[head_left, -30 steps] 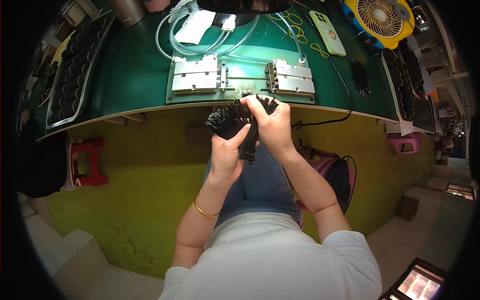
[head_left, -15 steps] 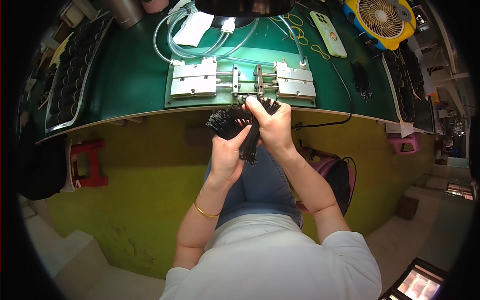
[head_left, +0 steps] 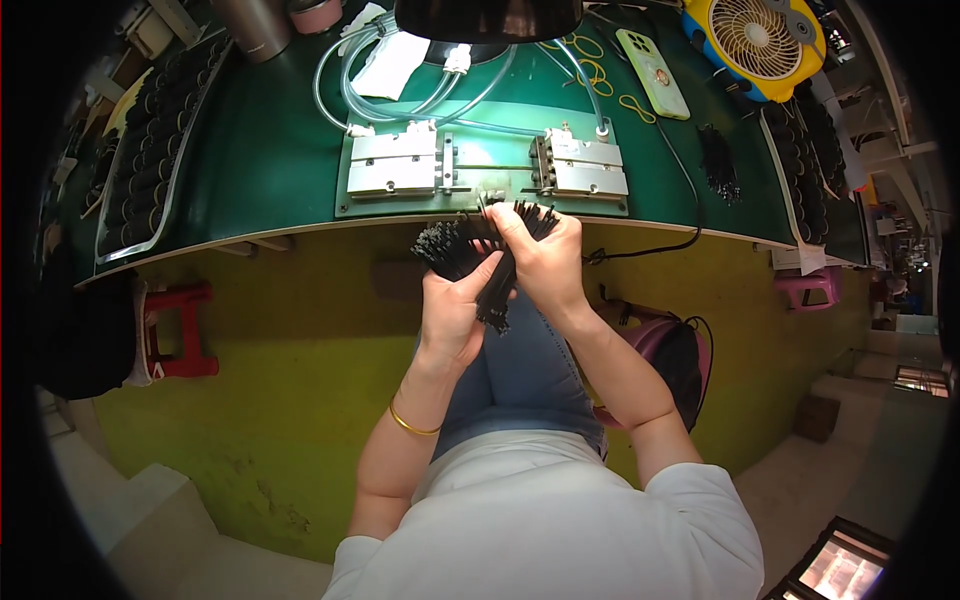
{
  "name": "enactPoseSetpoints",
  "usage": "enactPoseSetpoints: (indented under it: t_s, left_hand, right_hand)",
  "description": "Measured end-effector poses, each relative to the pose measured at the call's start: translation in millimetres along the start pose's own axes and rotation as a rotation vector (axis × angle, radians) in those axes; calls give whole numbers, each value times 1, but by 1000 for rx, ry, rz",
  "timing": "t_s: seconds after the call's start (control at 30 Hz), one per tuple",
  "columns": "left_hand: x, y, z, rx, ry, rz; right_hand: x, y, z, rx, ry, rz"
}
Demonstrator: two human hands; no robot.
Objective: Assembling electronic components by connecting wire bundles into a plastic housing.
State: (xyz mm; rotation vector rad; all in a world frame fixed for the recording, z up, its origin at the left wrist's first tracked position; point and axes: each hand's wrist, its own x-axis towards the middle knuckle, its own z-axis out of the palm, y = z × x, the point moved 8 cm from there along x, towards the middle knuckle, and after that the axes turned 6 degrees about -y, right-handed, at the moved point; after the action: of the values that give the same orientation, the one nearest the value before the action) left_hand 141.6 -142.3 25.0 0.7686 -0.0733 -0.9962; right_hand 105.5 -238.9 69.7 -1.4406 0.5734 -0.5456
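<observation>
Since a second ago little has shifted: both hands stay at the near edge of the green workbench, the bundle of thin black rods fanned a touch wider. Left hand is wrapped tight around the bundle's lower end, probably to keep it together, while the right hand pinches rods near the top (just below the metal fixture).
</observation>
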Motion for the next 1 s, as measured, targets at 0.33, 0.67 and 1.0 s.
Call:
enactPoseSetpoints:
  t_s: [0.33, 0.67, 1.0]
  left_hand:
    - [3, -1, 1, -17, 10, 12]
    - [3, -4, 5, -35, -21, -53]
    - [0, -2, 2, -35, -58, -90]
  right_hand:
    - [3, 7, -5, 31, 56, 90]
    - [2, 4, -5, 63, 48, 154]
    - [0, -6, 1, -45, -28, -37]
